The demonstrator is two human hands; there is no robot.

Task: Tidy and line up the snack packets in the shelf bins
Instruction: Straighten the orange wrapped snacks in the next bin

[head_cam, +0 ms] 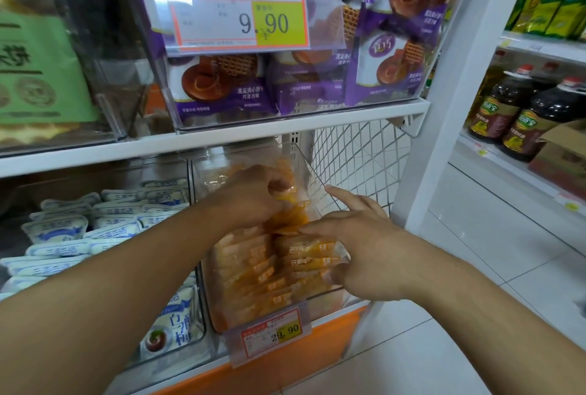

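The shelf was seen to carry clear bins on two levels, with a wire mesh panel at its 3 o'clock end. The upper bin, at 12 o'clock in the view, was filled with purple biscuit packets behind a large price card. At 9 o'clock on the lower level a bin of white and blue packets was left untouched and loosely heaped.

The lower clear bin at the centre was being worked, and the orange snack packets were stacked in it on edge, the front rows roughly aligned and the rear ones crumpled.

The left hand was pushed into the back of the bin and closed around a loose orange packet. The right hand was laid flat against the 3 o'clock side of the front stack, pinching its upper edge, with the index finger stretched out towards the bin's wall.

The likeliest fault was judged to be a collapse of the front rows, should the bracing right hand be lifted while the rear packets were being shifted. The packets looked thin and slippery, so a hard pull could slide neighbours out of line or over the front lip above the small price card. Crushing of the contents was also judged possible under too tight a squeeze.
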